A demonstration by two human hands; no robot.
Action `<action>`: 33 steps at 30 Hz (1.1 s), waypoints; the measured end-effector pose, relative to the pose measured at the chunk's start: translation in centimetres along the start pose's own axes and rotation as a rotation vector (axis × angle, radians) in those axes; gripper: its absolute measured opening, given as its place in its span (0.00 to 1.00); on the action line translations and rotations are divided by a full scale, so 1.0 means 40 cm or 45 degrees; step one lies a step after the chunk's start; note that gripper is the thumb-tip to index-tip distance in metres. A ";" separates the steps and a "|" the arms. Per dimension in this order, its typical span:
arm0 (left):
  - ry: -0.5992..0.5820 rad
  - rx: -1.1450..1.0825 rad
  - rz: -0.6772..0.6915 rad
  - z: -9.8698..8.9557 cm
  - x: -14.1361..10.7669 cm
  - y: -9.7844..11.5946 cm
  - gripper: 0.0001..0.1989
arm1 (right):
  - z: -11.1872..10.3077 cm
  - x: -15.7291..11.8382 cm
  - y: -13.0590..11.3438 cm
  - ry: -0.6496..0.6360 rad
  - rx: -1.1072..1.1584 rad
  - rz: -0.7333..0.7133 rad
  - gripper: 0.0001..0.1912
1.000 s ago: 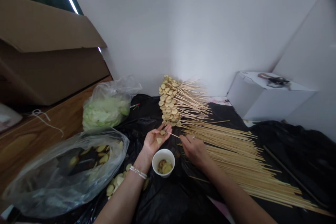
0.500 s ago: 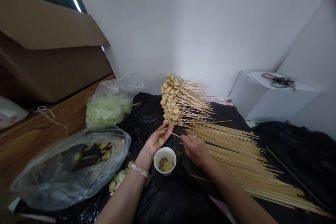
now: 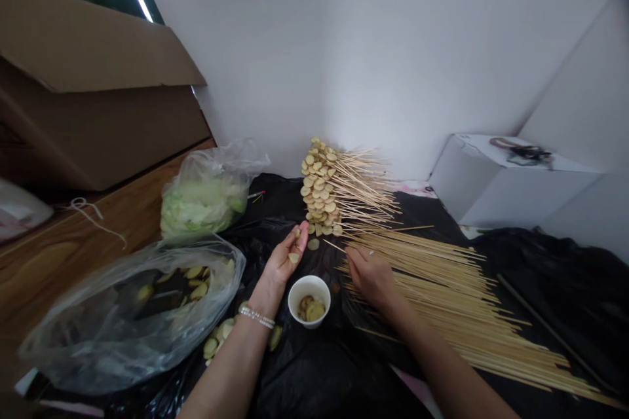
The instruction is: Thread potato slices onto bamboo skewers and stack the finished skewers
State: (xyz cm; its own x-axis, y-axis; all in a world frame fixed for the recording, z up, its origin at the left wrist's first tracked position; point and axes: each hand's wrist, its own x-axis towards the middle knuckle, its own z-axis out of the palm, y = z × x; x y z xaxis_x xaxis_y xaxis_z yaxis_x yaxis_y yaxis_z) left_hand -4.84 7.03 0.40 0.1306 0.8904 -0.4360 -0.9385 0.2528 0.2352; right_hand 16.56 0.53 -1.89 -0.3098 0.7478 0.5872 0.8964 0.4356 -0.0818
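Observation:
My left hand (image 3: 281, 260), palm turned up and fingers curled, holds potato slices (image 3: 293, 258). In my right hand (image 3: 368, 273) a thin bamboo skewer (image 3: 334, 245) is pinched, its tip pointing left and apart from my left hand. A single potato slice (image 3: 313, 245) lies on the black plastic between the hands. Just beyond them is a stack of skewered potato slices (image 3: 319, 186), stick ends to the right. Many bare skewers (image 3: 442, 288) are spread beside and under my right arm. Between my forearms stands a white cup (image 3: 309, 285) with slices inside.
An open clear bag (image 3: 122, 321) with potato slices lies at the left, loose slices (image 3: 219, 338) beside my left forearm. Behind it stands a bag of pale green vegetable (image 3: 204, 203). A cardboard box (image 3: 98, 105) is at back left, a white box (image 3: 511, 190) at back right.
My left hand has drawn back leftward from the skewer tip, its fingers more curled. A potato slice on the plastic now shows. My right hand with the skewer has shifted slightly right.

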 end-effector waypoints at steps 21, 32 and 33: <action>0.020 0.223 -0.260 -0.014 -0.027 -0.052 0.06 | -0.001 -0.009 -0.021 -0.109 -0.056 -0.035 0.18; 0.045 0.363 -0.217 -0.001 -0.038 -0.064 0.05 | 0.000 -0.010 -0.022 -0.153 -0.053 0.007 0.18; 0.035 0.373 -0.206 -0.003 -0.037 -0.064 0.05 | 0.000 -0.009 -0.022 -0.162 -0.054 0.011 0.18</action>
State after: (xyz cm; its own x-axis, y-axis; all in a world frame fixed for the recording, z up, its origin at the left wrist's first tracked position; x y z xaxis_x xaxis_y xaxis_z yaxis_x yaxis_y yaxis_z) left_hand -2.65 5.02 0.35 0.2576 0.8204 -0.5105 -0.7740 0.4915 0.3993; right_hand 15.90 -0.14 -2.05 -0.3373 0.8100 0.4798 0.9109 0.4095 -0.0510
